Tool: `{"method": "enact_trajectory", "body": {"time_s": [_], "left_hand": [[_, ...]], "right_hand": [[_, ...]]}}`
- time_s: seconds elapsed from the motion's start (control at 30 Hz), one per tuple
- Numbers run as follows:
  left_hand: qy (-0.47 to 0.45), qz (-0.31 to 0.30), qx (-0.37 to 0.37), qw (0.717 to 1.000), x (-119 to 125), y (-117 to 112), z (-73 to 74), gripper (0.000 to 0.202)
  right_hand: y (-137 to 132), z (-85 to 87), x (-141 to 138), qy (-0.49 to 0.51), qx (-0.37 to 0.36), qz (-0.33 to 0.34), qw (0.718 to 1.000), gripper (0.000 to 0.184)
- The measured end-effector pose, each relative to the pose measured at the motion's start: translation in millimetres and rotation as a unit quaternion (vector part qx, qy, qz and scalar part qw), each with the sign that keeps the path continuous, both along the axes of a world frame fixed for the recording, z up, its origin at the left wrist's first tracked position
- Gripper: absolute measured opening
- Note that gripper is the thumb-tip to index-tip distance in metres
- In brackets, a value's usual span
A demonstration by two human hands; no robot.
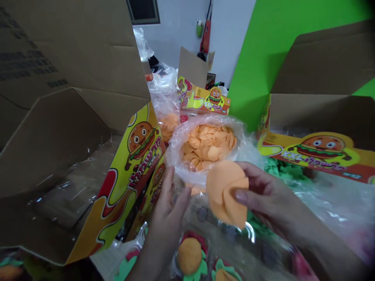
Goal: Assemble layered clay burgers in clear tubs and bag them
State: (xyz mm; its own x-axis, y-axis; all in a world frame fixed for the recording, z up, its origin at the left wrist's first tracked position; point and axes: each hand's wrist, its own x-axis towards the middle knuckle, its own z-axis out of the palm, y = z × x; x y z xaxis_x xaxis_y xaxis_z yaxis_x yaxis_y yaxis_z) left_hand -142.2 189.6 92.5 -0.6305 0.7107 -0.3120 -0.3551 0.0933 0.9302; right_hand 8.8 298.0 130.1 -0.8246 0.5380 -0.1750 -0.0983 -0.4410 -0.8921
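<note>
Closest to the camera, a few overlapping orange discs (224, 187) are clamped between the thumb and fingers of the right hand (262, 191), above a clear tray (249, 259). Nothing is seen held by the left hand (168, 210); its thumb and fingers are parted, beside a printed box (137, 156). At the tray's near edge, stacked orange, green and red pieces (190, 255) are shown, so the work is judged partly done; how full the farther cups are cannot be told. Many more discs are left in the plastic bag (175, 154) beyond.
</note>
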Motion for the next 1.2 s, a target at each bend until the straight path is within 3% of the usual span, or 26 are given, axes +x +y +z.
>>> {"method": "enact_trajectory", "body": {"time_s": [0.13, 0.23, 0.3, 0.37, 0.5, 0.63, 0.77, 0.87, 0.93, 1.03, 1.1, 1.2], "left_hand": [[0.129, -0.164, 0.012, 0.978, 14, -33, 32.2, 0.030], [0.159, -0.170, 0.048, 0.971, 21, -46, 43.2, 0.013], [0.107, -0.151, 0.057, 0.981, 25, -52, 43.4, 0.012], [-0.002, -0.157, 0.066, 0.985, 29, -57, 40.6, 0.013], [-0.227, -0.178, 0.068, 0.955, 32, -64, 34.5, 0.016], [-0.271, -0.128, 0.079, 0.951, 25, -70, 24.2, 0.016], [-0.166, -0.047, 0.062, 0.983, 10, -91, -2.7, 0.014], [0.032, -0.059, -0.039, 0.997, 7, -124, -28.7, 0.014], [0.251, -0.105, -0.071, 0.960, 12, -150, -47.4, 0.014], [0.483, -0.243, -0.024, 0.841, 24, -183, -77.5, 0.028], [0.525, -0.308, -0.004, 0.793, 31, -196, -96.0, 0.036], [0.532, -0.327, -0.008, 0.781, 36, -204, -111.6, 0.039]], "right_hand": [[-39, 11.0, 16, 0.009, -0.034, 0.029, 0.999, 0.039], [-59, 10.5, 20, 0.004, -0.053, -0.002, 0.999, 0.038], [-70, 6.8, 24, -0.006, -0.059, -0.008, 0.998, 0.031], [-80, 2.4, 30, -0.010, -0.069, 0.001, 0.998, 0.027], [-100, -2.8, 41, -0.022, -0.089, -0.044, 0.995, 0.022], [-113, -8.6, 56, -0.058, -0.095, -0.125, 0.986, 0.017], [-119, -27.5, 85, -0.130, -0.140, -0.242, 0.951, 0.026], [-127, -46.6, 116, -0.172, -0.160, -0.280, 0.931, 0.031], [-136, -57.9, 133, -0.209, -0.166, -0.304, 0.915, 0.032], [-148, -68.8, 144, -0.240, -0.177, -0.343, 0.891, 0.033], [-155, -71.1, 140, -0.224, -0.202, -0.330, 0.895, 0.027], [-164, -69.5, 125, -0.184, -0.233, -0.298, 0.907, 0.022]]}}
